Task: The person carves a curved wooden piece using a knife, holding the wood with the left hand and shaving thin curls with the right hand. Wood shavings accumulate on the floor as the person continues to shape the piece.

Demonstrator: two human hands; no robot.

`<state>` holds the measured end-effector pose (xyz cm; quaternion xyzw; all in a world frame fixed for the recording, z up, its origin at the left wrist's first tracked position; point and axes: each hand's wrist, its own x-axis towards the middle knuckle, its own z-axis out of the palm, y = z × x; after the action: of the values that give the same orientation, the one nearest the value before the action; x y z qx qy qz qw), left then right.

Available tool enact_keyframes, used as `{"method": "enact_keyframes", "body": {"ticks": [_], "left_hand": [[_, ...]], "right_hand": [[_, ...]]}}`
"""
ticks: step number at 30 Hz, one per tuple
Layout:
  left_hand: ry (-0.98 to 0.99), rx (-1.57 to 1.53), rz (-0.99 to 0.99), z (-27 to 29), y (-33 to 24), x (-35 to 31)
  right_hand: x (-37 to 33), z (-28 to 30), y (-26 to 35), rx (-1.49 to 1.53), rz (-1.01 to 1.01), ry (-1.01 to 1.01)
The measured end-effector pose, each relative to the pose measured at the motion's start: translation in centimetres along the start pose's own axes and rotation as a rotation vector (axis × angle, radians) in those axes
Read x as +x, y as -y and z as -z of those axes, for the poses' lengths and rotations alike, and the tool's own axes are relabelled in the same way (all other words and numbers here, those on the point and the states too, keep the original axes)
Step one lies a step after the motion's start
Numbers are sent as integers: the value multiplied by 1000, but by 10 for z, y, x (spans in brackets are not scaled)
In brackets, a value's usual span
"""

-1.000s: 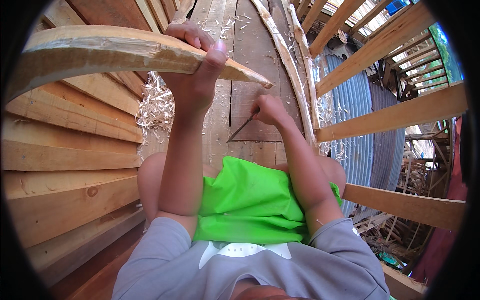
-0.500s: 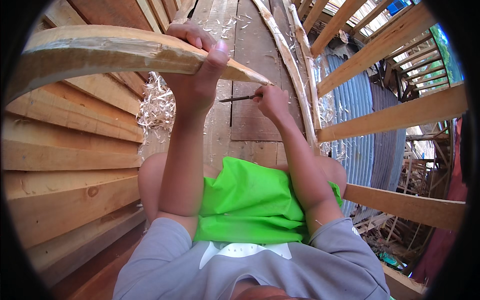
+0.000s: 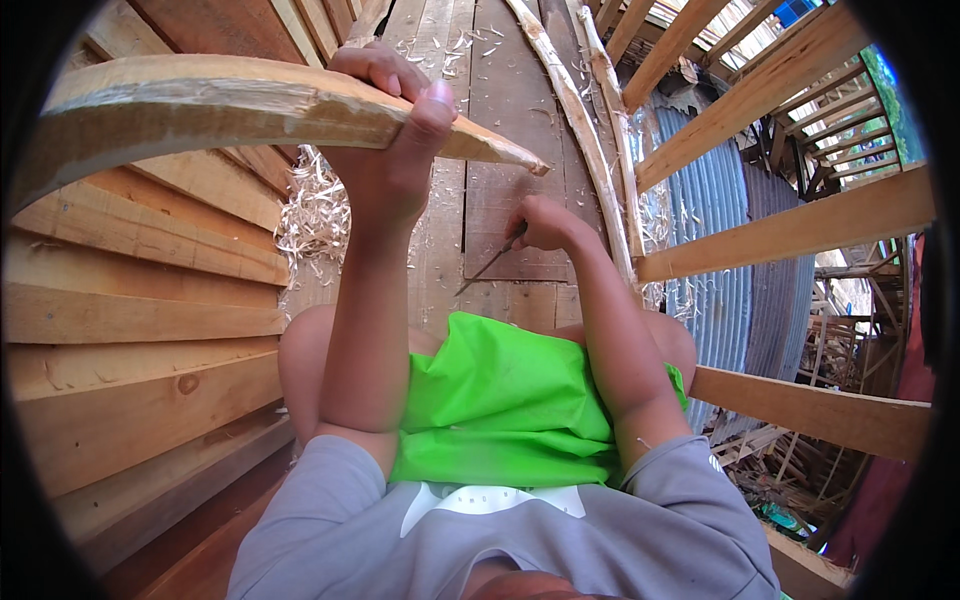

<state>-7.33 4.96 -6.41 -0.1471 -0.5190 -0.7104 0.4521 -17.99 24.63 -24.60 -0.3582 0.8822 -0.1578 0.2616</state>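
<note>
My left hand [image 3: 395,120] is closed round a long, pale wooden pole [image 3: 230,100], thumb on the near side and fingers over the far side. The pole runs in from the left edge and tapers to a whittled tip right of that hand. Below and apart from the tip, my right hand [image 3: 540,222] is closed on the handle of a knife [image 3: 490,266], its dark narrow blade pointing down and to the left. The fingers hide most of the handle. A bright green cloth [image 3: 500,390] lies across my lap.
Curly wood shavings [image 3: 315,215] are heaped beside the left plank wall [image 3: 140,305], with more scattered over the board floor [image 3: 510,220]. Two peeled poles [image 3: 575,100] lie along the right side, next to a slatted wooden railing [image 3: 780,240]. Corrugated metal sheets [image 3: 705,260] lie beyond it.
My right hand has drawn back from the pole's tip toward me, and the knife blade has swung from level to pointing down-left. My left hand and the pole have hardly moved.
</note>
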Motion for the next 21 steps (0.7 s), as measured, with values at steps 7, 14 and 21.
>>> {"method": "enact_keyframes", "body": {"ticks": [7,14,21], "left_hand": [[-1,9,-16,-2,2,-1],[-17,-31,13,-5,-2,0],[-22,-37,20,-4,-3,-1]], "right_hand": [[7,-12,-9,61,9,-98],[10,-24,2,114,105,-3],[13,-22,6,-4,52,-219]]}}
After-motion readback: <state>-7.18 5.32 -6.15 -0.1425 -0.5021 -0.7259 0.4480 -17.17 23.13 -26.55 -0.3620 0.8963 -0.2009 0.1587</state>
